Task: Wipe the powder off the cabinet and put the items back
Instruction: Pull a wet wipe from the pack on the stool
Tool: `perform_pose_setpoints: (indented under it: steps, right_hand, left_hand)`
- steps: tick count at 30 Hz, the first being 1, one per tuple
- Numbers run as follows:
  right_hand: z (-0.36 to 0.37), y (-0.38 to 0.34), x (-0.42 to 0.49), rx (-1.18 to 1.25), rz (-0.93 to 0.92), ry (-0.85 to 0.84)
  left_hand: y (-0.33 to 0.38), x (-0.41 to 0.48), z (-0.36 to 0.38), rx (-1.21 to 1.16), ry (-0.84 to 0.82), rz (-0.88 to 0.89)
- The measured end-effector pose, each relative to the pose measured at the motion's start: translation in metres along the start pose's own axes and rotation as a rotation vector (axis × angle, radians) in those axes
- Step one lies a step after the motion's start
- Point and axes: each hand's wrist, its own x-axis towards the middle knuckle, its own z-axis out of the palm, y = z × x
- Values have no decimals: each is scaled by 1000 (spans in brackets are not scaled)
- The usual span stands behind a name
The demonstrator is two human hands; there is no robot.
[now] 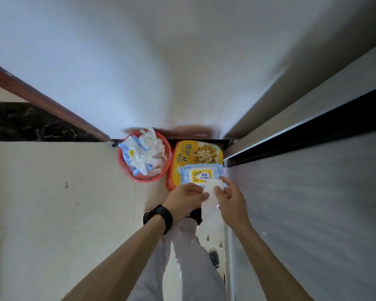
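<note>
Two hands meet over one white wet wipe [212, 195]. The left hand [186, 197] has its grip pinched on the wipe's left edge, and the right hand [229, 197] has its grip closed on the wipe's right edge, so the sheet hangs between them. One black watch [161, 218] sits on the left wrist.

Taking the wipe as the landmark: just beyond it lies one blue wipe pack [199, 173] with a yellow lid, resting on one large yellow package [195, 157] printed with a flower. To the left of that package, touching or nearly so, stands one red bin [142, 158], filled with crumpled white tissues and blue wrappers. Both stand on the pale floor [52, 203], against the white wall beyond.

To the right of the wipe rises one grey cabinet [313, 213] face with a dark gap running along it; its top is cut off by the frame edge, and no powder can be made out on it. Below the wipe, the person's pale trousers and a dark shoe are partly hidden by the forearms. The wall area is blurred.
</note>
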Motion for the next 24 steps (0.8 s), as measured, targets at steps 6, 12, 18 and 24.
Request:
perform_pose_setpoints:
  steps: [6,12,18,24]
  right_hand:
    - [27,-102,-84,450,48,-389]
    - [108,-165,-176,208,-89,-753]
    - [231,-172,-300,107,-127,-957]
    - [348,-149,-442,-248,-470,-1061]
  left_hand:
    - [12,-119,-79,-216,315,162]
    - [-44,-244,-159,-250,550,257]
    - [-163,-382,-213,-384,856,285]
    - [-291,-527,-236,-402,1040,206]
